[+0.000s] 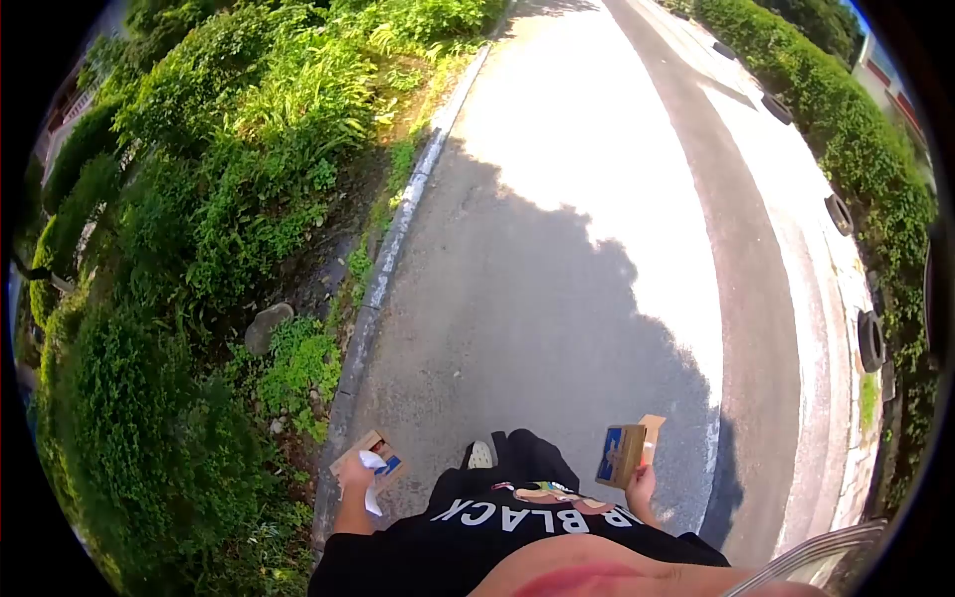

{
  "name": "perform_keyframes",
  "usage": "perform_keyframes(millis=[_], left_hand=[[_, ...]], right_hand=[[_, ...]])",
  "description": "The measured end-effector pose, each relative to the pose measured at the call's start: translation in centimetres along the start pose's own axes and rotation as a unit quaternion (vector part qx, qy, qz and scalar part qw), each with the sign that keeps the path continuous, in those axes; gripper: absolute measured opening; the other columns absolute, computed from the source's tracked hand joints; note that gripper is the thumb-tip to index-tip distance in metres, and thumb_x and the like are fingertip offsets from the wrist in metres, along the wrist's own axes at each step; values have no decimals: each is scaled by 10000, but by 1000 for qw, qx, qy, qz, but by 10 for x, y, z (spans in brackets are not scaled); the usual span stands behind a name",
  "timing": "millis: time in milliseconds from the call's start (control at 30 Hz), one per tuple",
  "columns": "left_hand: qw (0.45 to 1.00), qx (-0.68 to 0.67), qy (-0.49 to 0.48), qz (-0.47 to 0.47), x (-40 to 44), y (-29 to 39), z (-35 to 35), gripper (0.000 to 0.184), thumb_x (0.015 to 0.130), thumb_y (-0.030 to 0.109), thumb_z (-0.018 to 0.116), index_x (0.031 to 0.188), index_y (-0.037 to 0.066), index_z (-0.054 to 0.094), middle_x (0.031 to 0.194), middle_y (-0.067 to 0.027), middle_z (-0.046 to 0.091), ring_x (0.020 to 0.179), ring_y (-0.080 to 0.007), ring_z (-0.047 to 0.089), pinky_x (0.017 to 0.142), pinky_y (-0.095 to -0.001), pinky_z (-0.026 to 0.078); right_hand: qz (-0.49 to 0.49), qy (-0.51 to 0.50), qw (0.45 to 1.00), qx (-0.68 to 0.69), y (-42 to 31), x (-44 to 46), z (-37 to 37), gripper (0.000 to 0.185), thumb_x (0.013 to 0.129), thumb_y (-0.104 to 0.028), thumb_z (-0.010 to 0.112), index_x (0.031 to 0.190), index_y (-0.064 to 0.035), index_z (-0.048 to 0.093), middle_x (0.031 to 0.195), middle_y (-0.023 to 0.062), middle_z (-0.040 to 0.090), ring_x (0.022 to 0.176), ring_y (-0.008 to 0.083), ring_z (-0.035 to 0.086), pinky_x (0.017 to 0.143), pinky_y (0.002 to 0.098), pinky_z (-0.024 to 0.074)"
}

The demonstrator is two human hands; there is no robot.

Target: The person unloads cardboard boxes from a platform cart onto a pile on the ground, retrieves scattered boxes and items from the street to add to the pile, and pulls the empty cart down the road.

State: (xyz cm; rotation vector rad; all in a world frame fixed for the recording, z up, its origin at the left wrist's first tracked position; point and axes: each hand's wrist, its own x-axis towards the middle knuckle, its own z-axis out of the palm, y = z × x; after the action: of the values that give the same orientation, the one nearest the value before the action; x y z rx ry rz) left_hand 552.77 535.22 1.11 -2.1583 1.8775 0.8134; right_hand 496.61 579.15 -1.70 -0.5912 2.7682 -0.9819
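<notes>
My left hand (352, 472), low at the left beside the kerb, is closed around a brown cardboard piece (390, 480) with a blue printed patch. White crumpled paper or tissue (373, 461) is in the same grip and hangs below it. On the other side of my body, my right hand (642, 485) grips a small brown cardboard box (625, 457) with a blue printed panel. A lighter cardboard flap (653, 432) sticks out behind that box. The fingers of both hands are partly hidden by what they hold.
Grey asphalt road (497, 289) runs ahead, part shaded and part sunlit. A stone kerb (398, 224) borders dense bushes (159, 398) and a rock (268, 328) on the left. Old tyres (870, 341) line the right side before a hedge (826, 109). One shoe (480, 455) shows below me.
</notes>
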Motion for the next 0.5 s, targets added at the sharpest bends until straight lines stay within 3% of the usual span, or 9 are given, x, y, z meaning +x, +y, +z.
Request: perform_keyframes(millis=[33,100,133,233,267,333,433,500], left_hand=[[989,49,89,106,49,45,-21,475,699,125,709,1158,93,595,1090,-196,653,1039,-381,615,893,-464,500],[974,11,113,194,110,161,-92,387,698,115,679,1077,93,606,1010,-197,667,974,-403,623,840,-489,498],[966,2,129,223,148,207,-112,362,696,115,682,1050,91,611,980,-193,673,956,-402,628,827,-491,500],[942,-29,189,275,233,325,-157,325,696,113,681,1014,83,621,940,-190,679,929,-401,635,804,-491,506],[931,-54,218,289,249,362,-166,314,697,109,679,1004,77,625,930,-193,679,919,-402,638,793,-489,509],[938,-74,216,261,267,419,-175,313,703,116,686,1007,68,625,922,-193,681,911,-403,641,788,-485,511],[944,-118,226,209,316,460,-163,308,742,194,723,997,51,625,911,-206,681,905,-410,645,778,-480,510],[970,-96,181,130,347,474,-149,346,746,231,726,1017,48,612,953,-214,676,923,-407,642,775,-486,509]], right_hand=[[2,3,1000,5,-19,17,12,192,772,0,588,964,-7,580,740,144,570,689,297,584,661,395,470],[100,115,988,34,-45,54,46,294,784,30,572,1075,-8,562,818,167,585,778,341,600,734,408,479],[101,117,987,40,-52,77,63,294,784,30,572,1075,-8,562,818,167,585,778,341,600,734,408,479],[234,104,938,236,-53,165,126,320,867,-12,494,1178,34,551,987,201,632,932,333,635,816,404,504],[253,86,947,181,-21,200,153,350,835,-15,527,1181,24,559,1009,192,645,953,323,641,824,403,507],[287,44,954,70,24,270,200,417,771,-21,593,1187,4,574,1052,174,670,993,303,653,840,402,512],[279,85,943,163,-60,385,217,313,881,-134,558,1127,55,599,1052,231,661,951,334,660,794,418,523],[299,83,946,97,-135,482,217,372,827,-184,630,1110,55,604,1045,246,656,962,351,655,809,425,519]])
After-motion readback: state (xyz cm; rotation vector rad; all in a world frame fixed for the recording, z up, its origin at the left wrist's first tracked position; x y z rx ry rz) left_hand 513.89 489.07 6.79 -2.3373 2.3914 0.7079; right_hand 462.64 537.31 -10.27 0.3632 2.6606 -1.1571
